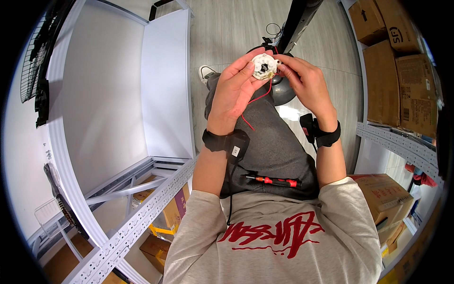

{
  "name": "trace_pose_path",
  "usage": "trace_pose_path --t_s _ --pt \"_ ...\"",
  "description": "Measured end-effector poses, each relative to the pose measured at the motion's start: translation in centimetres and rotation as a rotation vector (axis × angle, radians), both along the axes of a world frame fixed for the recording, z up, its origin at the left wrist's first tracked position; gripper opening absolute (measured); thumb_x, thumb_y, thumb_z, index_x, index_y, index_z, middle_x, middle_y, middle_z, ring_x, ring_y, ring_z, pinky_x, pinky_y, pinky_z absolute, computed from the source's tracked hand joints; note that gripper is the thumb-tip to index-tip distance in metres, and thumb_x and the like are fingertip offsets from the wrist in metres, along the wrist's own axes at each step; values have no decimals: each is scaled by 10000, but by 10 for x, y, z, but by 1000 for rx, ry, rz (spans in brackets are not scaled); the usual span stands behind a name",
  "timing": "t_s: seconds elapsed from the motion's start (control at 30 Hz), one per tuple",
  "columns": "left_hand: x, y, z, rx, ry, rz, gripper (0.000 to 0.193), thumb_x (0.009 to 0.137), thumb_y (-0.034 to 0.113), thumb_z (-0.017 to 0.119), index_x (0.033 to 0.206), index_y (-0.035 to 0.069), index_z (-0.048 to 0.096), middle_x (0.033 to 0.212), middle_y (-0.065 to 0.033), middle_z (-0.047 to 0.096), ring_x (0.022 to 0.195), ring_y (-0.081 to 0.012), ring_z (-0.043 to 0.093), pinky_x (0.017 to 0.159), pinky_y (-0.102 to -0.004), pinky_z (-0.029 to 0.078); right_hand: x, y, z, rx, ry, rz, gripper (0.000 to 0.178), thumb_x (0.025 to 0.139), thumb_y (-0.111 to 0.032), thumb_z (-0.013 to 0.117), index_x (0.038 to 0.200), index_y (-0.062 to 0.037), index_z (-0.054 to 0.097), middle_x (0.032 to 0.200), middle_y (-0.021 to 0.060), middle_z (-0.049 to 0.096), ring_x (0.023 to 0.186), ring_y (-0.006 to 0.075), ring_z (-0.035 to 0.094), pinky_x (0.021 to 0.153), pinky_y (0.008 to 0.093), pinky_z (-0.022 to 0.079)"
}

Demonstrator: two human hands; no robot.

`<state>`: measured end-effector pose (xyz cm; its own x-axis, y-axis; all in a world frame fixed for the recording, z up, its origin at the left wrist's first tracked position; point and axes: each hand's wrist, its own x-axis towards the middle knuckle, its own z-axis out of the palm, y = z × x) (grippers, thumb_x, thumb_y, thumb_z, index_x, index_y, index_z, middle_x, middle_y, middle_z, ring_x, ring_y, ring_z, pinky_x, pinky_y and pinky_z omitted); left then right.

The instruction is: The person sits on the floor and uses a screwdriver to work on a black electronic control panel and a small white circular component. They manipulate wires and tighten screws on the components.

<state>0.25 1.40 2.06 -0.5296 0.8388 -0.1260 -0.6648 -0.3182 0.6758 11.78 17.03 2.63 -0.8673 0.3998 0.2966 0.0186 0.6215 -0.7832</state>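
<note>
A small round white plastic part (264,66) with a dark centre is held up in front of me, above my knees. My left hand (236,85) cradles it from the left, thumb on its rim and fingers behind. From the other side my right hand (306,81) pinches its right edge between thumb and fingers. A thin red wire (257,98) hangs from the part and trails across my left wrist toward my lap. Across my thighs lies a red and black screwdriver (274,181), touched by neither hand. What the fingers behind the part do is hidden.
Beyond my hands stand a black pole (297,23) and a dark round base (283,90) on the tiled floor. To the left is a white metal shelf (168,85). Cardboard boxes (383,85) fill the right shelf; another carton (383,196) sits beside my right elbow.
</note>
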Motion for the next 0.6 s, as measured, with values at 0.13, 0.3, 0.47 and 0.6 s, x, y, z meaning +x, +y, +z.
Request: trace_pose_path --t_s 0.13,0.3,0.47,0.6 --pt "0 0 -1 4 -6 1 478 1027 126 507 1430 -105 395 1431 -248 495 1310 -318 522 1129 -487 420 0 0 -1 -6 -3 -1 209 941 -105 646 1139 -54 688 908 130 707 771 290 675 692 361 536" --pt "0 0 0 8 -15 5 471 1026 111 501 1429 -109 395 1426 -252 496 1305 -320 526 1130 -495 419 0 -1 -1 -6 -7 -8 211 940 -106 648 1141 -55 688 907 128 708 770 292 674 692 364 535" --pt "0 0 0 8 -16 2 469 1024 99 496 1429 -113 391 1426 -255 495 1306 -322 524 1129 -496 420 1 -1 0 -14 -13 -10 214 939 -104 648 1143 -56 688 916 130 710 778 296 677 697 365 538" --pt "0 0 0 6 -15 1 470 1022 94 495 1429 -116 388 1427 -258 492 1309 -324 520 1129 -496 420 1 -1 1 -10 -2 -8 216 939 -99 646 1146 -55 688 924 133 713 783 296 678 702 363 540"
